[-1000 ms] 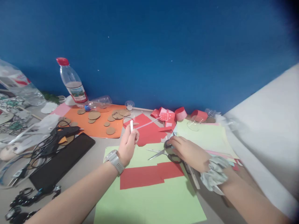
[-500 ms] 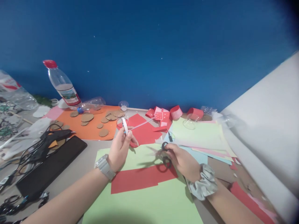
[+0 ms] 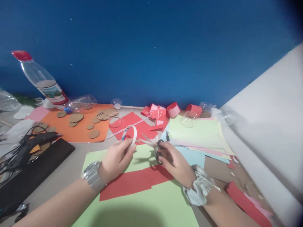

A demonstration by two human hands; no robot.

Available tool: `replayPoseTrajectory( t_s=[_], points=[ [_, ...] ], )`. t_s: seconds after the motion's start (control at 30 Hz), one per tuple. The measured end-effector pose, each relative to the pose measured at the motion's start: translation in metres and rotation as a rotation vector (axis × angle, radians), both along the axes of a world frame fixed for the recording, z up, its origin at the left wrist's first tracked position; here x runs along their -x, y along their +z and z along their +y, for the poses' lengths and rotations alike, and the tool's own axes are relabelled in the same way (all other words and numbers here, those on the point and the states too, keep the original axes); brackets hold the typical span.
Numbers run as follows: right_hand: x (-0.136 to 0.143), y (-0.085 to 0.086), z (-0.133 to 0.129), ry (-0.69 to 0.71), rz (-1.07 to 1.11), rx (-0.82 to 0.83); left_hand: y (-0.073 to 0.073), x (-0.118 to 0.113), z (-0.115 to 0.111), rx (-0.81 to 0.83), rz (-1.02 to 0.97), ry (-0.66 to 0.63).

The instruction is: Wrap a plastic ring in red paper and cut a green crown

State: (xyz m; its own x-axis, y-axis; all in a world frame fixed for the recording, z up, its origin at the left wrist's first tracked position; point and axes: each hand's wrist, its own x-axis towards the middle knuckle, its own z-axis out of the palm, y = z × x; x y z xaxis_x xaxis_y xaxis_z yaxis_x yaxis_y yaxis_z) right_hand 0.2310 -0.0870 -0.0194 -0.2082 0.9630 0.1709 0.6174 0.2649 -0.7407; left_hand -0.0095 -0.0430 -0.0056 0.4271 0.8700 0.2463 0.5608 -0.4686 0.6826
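— Plenty on the bench (image 3: 73, 160). Largest first?

— Begin with the green sheet (image 3: 175, 201): flat near the front, with red paper strips (image 3: 127, 186) lying across it. To judge by looks, light and limp, quick to crease. Best lifted by an edge.

— And the hands?

— First the left hand (image 3: 117, 160): closed in a pinch, thumb and fingers on a white ring (image 3: 134, 135). Then the right hand (image 3: 176, 160): curled around the dark loops of the scissors (image 3: 155, 145), above the far half of the green sheet.

— How to rate the scissors?

— Probably heavier than anything paper here. Stiff, hard, not likely to slip. Take hold by the loops only, never by the blades. Seemingly parted at the tips, aimed leftward at the white ring, just beside it. Hard to tell the exact gap through the blur.

— Last, the white ring?

— On edge, a little tilted, over the far edge of the green sheet. Apparently very light, thin-walled, somewhat springy. Easy to squash out of round with a hard squeeze. Grip gently at the lower rim, clear of the blades.
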Motion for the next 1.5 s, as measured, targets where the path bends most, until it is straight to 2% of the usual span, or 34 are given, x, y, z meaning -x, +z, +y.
replayPoseTrajectory(
  t_s=[0.1, 0.33, 0.5, 0.7, 0.8, 0.9, 1.03, 1.17, 1.33, 1.4, 1.5],
  points=[
    [-0.0003, 0.0052, -0.0005, 0.063, -0.040, -0.026, 0.0010, 0.0006, -0.0010, -0.051, 0.042, 0.011],
    [0.0037, 0.0050, 0.0014, 0.095, -0.149, -0.069, -0.0005, 0.0016, -0.0016, -0.137, 0.035, -0.143],
    [0.0027, 0.0024, 0.0014, 0.102, -0.215, -0.022, -0.0014, 0.0010, -0.0016, -0.163, 0.056, -0.126],
    [0.0005, 0.0038, 0.0000, 0.172, -0.242, -0.006, 0.0008, -0.0013, -0.0010, -0.091, 0.075, -0.091],
    [0.0007, 0.0040, -0.0004, 0.171, -0.238, -0.019, 0.0035, -0.0008, -0.0015, -0.030, 0.123, -0.067],
    [0.0004, 0.0026, -0.0006, 0.154, -0.236, -0.062, 0.0041, -0.0001, -0.0023, -0.001, 0.142, -0.101],
    [-0.0012, 0.0012, -0.0013, 0.140, -0.214, -0.120, 0.0023, -0.0010, -0.0037, 0.015, 0.064, -0.157],
    [-0.0018, 0.0031, -0.0021, 0.178, -0.169, -0.115, 0.0023, -0.0013, -0.0038, 0.146, 0.024, -0.165],
    [-0.0016, 0.0038, -0.0020, 0.176, -0.141, -0.108, 0.0033, -0.0007, -0.0010, 0.323, -0.048, -0.273],
    [-0.0021, 0.0029, -0.0021, 0.189, -0.139, -0.110, 0.0026, -0.0011, -0.0001, 0.386, -0.128, -0.262],
    [-0.0026, 0.0024, -0.0029, 0.220, -0.161, -0.169, 0.0009, -0.0010, -0.0005, 0.385, -0.192, -0.184]
  ],
)
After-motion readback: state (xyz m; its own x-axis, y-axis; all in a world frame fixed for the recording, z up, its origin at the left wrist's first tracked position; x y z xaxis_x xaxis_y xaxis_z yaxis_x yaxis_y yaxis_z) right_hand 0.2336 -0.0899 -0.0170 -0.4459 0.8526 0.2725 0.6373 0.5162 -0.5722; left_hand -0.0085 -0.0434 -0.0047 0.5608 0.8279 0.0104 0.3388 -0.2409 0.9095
